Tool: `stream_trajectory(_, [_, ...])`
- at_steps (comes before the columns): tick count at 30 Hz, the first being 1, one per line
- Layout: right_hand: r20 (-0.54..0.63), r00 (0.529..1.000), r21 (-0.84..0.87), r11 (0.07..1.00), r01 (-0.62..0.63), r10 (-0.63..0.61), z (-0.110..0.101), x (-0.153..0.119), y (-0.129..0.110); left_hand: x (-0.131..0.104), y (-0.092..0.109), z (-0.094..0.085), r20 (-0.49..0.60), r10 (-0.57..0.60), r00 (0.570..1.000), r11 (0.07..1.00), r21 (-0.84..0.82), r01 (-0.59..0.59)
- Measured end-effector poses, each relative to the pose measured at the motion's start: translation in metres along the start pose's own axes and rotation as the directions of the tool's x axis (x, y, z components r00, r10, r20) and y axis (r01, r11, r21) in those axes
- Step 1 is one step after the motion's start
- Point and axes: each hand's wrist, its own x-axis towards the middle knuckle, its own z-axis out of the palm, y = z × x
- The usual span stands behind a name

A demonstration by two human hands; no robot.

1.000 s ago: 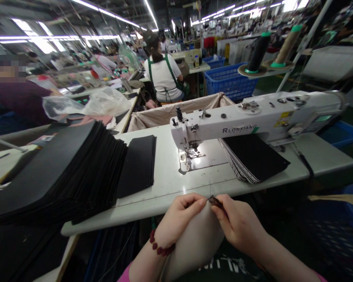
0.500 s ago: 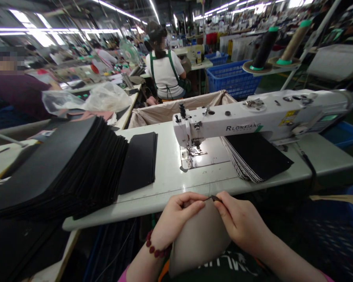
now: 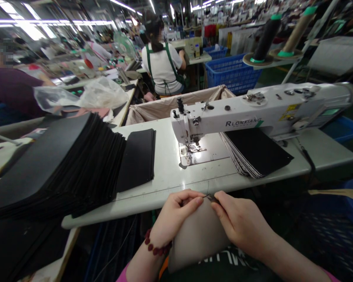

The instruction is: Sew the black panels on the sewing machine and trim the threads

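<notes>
Grey panel (image 3: 198,239) slants below left hand (image 3: 176,213), whose grip pinches its edge; right hand (image 3: 242,219) pinches dark tool (image 3: 214,199).

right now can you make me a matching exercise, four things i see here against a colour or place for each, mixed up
Things:
1 panel
2 bracelet
3 machine
4 fan

Colour or place:
A green, in the background
B held by the left hand
C white, on the table
D dark red, on a wrist

Pairs: 1-B, 2-D, 3-C, 4-A
</notes>
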Motion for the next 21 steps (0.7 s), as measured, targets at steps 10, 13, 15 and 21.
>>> stream_trajectory(10, [-0.062,0.997,0.025,0.998,-0.051,0.052,0.013,-0.004,-0.003,0.001,0.001,0.002,0.029,-0.047,0.998,0.996,-0.08,0.049])
stream_trajectory(13, [-0.04,0.999,0.061,0.998,0.035,-0.033,0.014,-0.003,0.003,0.001,0.003,0.002,0.078,-0.084,0.993,0.989,-0.116,0.093])
stream_trajectory(15, [-0.003,0.999,0.134,0.99,0.051,-0.051,0.012,-0.003,0.005,0.001,0.005,0.002,0.103,-0.097,0.99,0.986,-0.124,0.11])
stream_trajectory(21, [0.18,0.981,0.519,0.839,-0.16,0.076,0.005,-0.002,0.001,0.0,0.006,0.002,0.131,-0.105,0.986,0.987,-0.111,0.119])
